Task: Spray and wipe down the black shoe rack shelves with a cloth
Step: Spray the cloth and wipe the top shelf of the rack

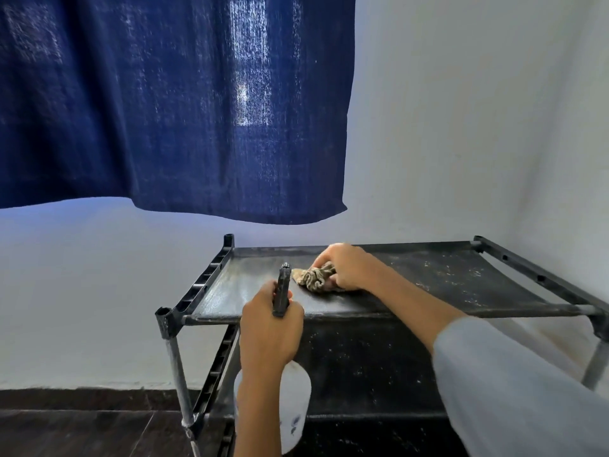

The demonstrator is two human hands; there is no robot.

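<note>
Nearest, the left hand [268,331] grips the spray bottle [293,410] by its neck, fingers curled round it under the black trigger head [282,290]. The pale bottle body hangs below the wrist, in front of the lower shelf [369,367]. The nozzle points away over the near left part of the top shelf [250,291], so the bottle is probably kept at the ready to wet the next patch without being put down. Whether a finger lies on the trigger I cannot tell.

Further in, the right arm in a light sleeve [514,384] reaches across from the near right. The right hand [346,267] presses a bunched tan cloth [314,277] onto the top shelf, fingers curled over it and clutching the wad. Bunching the cloth gives a firm pad to bear down on the sagging fabric surface.

The black shoe rack [168,319] stands against the white wall [461,127], its right end close to the corner. The left part of the top shelf, around the cloth, looks smoother and slightly sheened, likely damp and already worked. The right part [461,275] is flecked with pale dust and marks, as is the lower shelf. By that the job seems early: one shelf part done, the rest to come.

Farthest and above, a dark blue curtain [171,103] hangs clear of the rack.
</note>
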